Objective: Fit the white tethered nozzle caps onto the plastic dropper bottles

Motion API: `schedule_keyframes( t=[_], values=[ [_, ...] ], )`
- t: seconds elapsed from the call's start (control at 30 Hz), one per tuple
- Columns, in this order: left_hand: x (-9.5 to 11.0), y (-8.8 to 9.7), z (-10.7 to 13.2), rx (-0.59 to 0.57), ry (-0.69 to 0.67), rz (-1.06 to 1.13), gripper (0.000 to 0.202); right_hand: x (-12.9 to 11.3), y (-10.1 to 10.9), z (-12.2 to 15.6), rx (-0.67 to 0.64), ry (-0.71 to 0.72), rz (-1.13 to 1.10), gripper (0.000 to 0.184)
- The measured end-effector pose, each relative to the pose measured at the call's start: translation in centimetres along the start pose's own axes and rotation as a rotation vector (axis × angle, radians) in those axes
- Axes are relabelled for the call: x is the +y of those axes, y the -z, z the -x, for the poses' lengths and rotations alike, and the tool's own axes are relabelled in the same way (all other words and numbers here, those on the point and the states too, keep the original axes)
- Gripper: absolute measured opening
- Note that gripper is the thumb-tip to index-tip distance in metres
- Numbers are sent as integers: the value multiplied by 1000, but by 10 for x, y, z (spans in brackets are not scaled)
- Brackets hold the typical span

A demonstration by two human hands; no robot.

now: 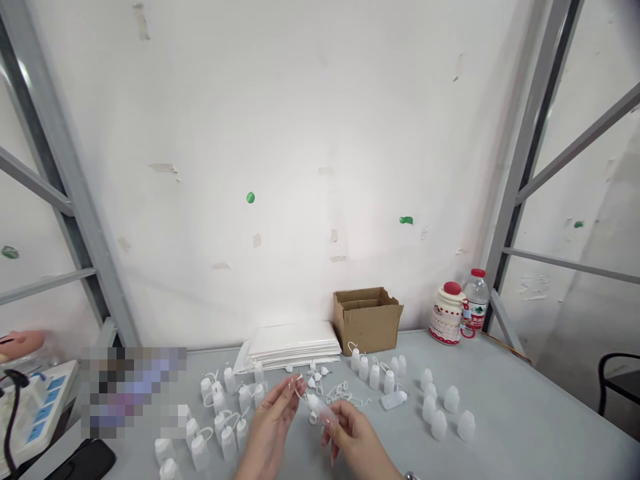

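Note:
My right hand is closed around a small translucent squeeze bottle, tilted with its white top toward the upper left. My left hand pinches the thin white cap strap at that top; its fingertips partly hide the strap's end. Behind and between the hands lies a loose pile of white cap straps, with several small white caps beside it. Many similar bottles with looped straps stand left of my left hand. A capped bottle lies on its side beyond my right hand.
A cardboard box and a stack of white sheets sit by the wall. Several strapless bottles stand at right. A decorated jar and a water bottle are farther back. A black phone lies at left.

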State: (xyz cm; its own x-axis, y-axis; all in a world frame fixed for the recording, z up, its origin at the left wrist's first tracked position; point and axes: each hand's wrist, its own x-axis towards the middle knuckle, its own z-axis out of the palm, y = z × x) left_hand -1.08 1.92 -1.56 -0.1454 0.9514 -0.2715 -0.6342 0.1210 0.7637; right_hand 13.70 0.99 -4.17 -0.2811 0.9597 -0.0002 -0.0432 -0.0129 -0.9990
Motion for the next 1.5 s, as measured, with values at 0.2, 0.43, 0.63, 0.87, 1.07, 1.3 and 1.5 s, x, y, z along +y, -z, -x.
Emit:
schedule_keyframes(
  t=[0.2,0.43,0.63,0.87,1.07,1.3,1.5],
  values=[
    [-2,-5,6,-160,123,42,7,-1,-1,5,0,80,60,52],
    [-3,-5,8,-169,134,57,8,3,2,8,-7,103,132,40],
    [-4,-6,7,-180,130,51,8,2,3,8,-15,90,137,39],
    [-4,-1,4,-206,85,-61,19,0,3,9,-5,92,180,43],
    [-6,-1,3,-183,-36,-262,31,-9,2,12,20,109,278,35],
    [-10,0,0,-201,-87,-422,34,-6,3,14,15,111,329,27],
    [-13,-7,6,-257,-161,-581,34,14,-2,9,-90,47,385,27]
  ],
)
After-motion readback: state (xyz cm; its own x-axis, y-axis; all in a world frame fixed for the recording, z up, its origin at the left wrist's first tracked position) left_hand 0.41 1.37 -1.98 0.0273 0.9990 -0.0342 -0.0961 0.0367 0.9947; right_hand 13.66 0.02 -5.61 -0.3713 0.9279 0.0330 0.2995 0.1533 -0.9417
